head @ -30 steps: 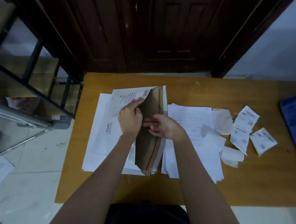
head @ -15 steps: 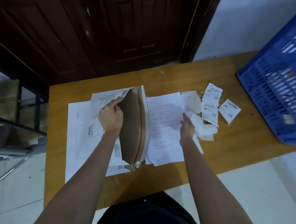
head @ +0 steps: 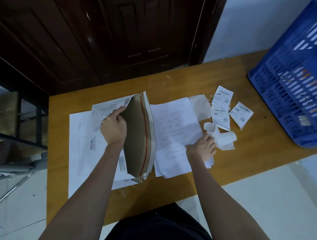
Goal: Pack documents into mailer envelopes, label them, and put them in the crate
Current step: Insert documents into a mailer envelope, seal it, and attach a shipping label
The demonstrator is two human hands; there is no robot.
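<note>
1. Forearms reach out from the person's dark-clothed lap over the near edge of the wooden table (head: 197, 178); a bare strip of tabletop lies between that edge and the papers, so the elbows have room to swing.
2. The left hand (head: 114, 127) curls its fingers round the upper panel of the mailer envelope (head: 141, 135), lifting it so the brown inside and red tear strip show. Held this way, the mouth gapes toward the right, probably ready to take a sheet.
3. The right hand (head: 201, 148) lies on the near right corner of the document stack (head: 173, 127), just beside the envelope mouth. Its fingers bend down at the paper edge; whether they pinch a sheet or only press cannot be told.
4. More white mailers (head: 85, 144) lie flat under and left of the open one, reaching close to the table's left edge.
5. Beyond the right hand, curled backing scraps (head: 223, 140) touch the stack's right side, crowding any slide that way.
6. Farther right lie printed labels (head: 221, 106), within easy reach.
7. The blue crate (head: 290, 85) stands at the far right corner, well apart from the labels, with bare wood between.
</note>
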